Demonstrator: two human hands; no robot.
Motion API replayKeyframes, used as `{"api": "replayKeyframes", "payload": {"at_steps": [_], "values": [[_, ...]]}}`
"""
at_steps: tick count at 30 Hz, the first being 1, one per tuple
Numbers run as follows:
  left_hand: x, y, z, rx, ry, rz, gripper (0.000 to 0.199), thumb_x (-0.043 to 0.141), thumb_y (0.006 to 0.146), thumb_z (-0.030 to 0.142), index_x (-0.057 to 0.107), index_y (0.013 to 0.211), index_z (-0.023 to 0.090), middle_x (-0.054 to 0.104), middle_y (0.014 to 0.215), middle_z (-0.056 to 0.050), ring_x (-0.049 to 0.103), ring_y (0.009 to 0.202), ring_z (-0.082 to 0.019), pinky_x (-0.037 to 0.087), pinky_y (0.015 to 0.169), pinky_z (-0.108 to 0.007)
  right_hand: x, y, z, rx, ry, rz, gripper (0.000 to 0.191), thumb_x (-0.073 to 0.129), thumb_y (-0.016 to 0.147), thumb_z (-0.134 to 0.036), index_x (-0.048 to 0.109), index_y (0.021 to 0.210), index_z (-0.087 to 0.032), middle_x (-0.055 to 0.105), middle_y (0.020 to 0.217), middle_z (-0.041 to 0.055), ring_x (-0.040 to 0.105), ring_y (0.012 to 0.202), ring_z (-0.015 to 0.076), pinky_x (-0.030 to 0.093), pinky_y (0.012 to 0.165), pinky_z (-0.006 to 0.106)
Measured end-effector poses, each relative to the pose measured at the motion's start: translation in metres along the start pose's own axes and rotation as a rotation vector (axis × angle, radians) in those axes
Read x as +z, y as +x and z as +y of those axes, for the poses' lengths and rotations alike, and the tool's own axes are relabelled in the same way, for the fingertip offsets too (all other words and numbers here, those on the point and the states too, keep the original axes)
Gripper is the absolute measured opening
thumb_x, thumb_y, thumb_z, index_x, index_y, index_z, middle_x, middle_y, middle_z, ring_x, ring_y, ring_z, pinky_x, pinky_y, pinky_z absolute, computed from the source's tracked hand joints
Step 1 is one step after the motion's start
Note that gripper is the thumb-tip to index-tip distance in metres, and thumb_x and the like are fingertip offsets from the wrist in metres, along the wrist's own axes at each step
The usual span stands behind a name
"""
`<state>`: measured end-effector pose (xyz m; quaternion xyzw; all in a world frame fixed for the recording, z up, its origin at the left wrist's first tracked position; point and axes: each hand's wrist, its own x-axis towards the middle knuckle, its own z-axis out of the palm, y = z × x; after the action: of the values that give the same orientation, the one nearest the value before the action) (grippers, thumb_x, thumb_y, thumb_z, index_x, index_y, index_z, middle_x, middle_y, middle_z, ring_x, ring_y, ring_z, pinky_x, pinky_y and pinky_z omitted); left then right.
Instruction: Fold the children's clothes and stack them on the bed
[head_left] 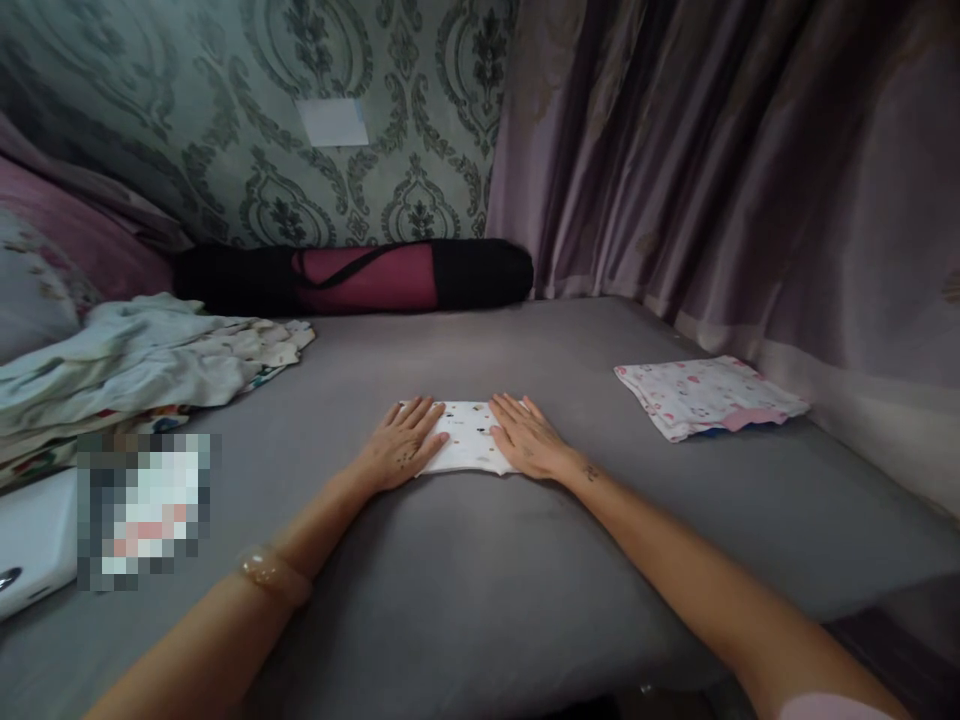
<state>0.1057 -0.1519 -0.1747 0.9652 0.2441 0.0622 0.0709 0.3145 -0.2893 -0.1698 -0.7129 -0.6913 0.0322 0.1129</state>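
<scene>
A small white cloth (469, 440) with a scattered print lies folded flat on the grey bed sheet (450, 560). My left hand (401, 445) rests flat on its left side, fingers stretched out and pointing away from me. On the opposite side, my right hand (529, 438) presses flat in the same way, its thumb turned inward. Between the two hands the middle of the cloth shows; its side edges are partly hidden under my palms.
Folded white cloth with pink print (709, 395) lies at the right, near the curtain (600, 150). A heap of loose clothes (142, 350) is at the left, above a white device (37, 535). A black-and-red rolled bag (360, 277) lies along the wall.
</scene>
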Motion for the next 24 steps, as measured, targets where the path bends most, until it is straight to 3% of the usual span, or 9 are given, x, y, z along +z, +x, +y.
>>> {"api": "replayKeyframes", "payload": {"at_steps": [4,8,12,16,20,24], "values": [[0.005,0.0,-0.009,-0.013,-0.077,-0.057,0.066,0.025,0.095,0.056,0.031,0.148,0.018,0.029,0.154,-0.013,0.02,0.144,-0.029,0.014,0.115,-0.049,0.007,-0.002,0.009,-0.001,-0.01,-0.045,0.06,0.02,0.097,-0.037,0.033,0.146,-0.005,0.03,0.153,0.0152,0.022,0.143,0.0252,0.01,0.118,0.046],[-0.003,-0.004,-0.016,-0.014,-0.186,-0.017,0.066,0.032,0.092,0.055,0.037,0.144,0.015,0.026,0.155,-0.015,0.02,0.144,-0.029,0.02,0.115,-0.044,-0.006,0.007,0.011,-0.005,0.055,-0.151,0.061,0.021,0.097,-0.041,0.032,0.148,-0.008,0.026,0.154,0.0168,0.019,0.144,0.0269,0.013,0.116,0.049],[0.001,-0.018,-0.02,-0.058,-0.241,0.104,0.057,0.03,0.094,0.046,0.04,0.141,0.014,0.031,0.153,-0.015,0.024,0.143,-0.027,0.023,0.115,-0.043,-0.02,0.022,-0.01,-0.025,0.097,-0.095,0.061,0.023,0.097,-0.046,0.031,0.149,-0.014,0.018,0.157,0.0141,0.011,0.145,0.0308,0.011,0.114,0.058],[0.013,-0.032,-0.023,-0.083,-0.303,0.164,0.053,0.029,0.095,0.039,0.041,0.139,0.013,0.032,0.152,-0.016,0.026,0.142,-0.023,0.024,0.116,-0.042,-0.009,0.034,-0.041,-0.192,0.063,0.004,0.057,0.023,0.098,-0.04,0.029,0.149,-0.014,0.018,0.158,0.0118,0.011,0.145,0.0265,0.009,0.116,0.053],[0.014,-0.041,-0.023,-0.077,-0.369,0.193,0.054,0.033,0.094,0.04,0.043,0.138,0.01,0.032,0.152,-0.019,0.027,0.142,-0.024,0.025,0.115,-0.043,0.011,0.032,-0.048,-0.221,0.055,-0.036,0.057,0.027,0.098,-0.037,0.03,0.148,-0.012,0.026,0.155,0.0119,0.021,0.143,0.0245,0.014,0.116,0.049],[0.004,-0.043,-0.02,-0.12,-0.5,0.217,0.054,0.036,0.093,0.043,0.043,0.138,0.014,0.036,0.151,-0.015,0.033,0.139,-0.024,0.027,0.115,-0.043,0.003,0.034,-0.046,-0.202,0.057,-0.106,0.057,0.028,0.097,-0.038,0.031,0.148,-0.014,0.027,0.155,0.0115,0.022,0.143,0.0256,0.016,0.115,0.05]]}}
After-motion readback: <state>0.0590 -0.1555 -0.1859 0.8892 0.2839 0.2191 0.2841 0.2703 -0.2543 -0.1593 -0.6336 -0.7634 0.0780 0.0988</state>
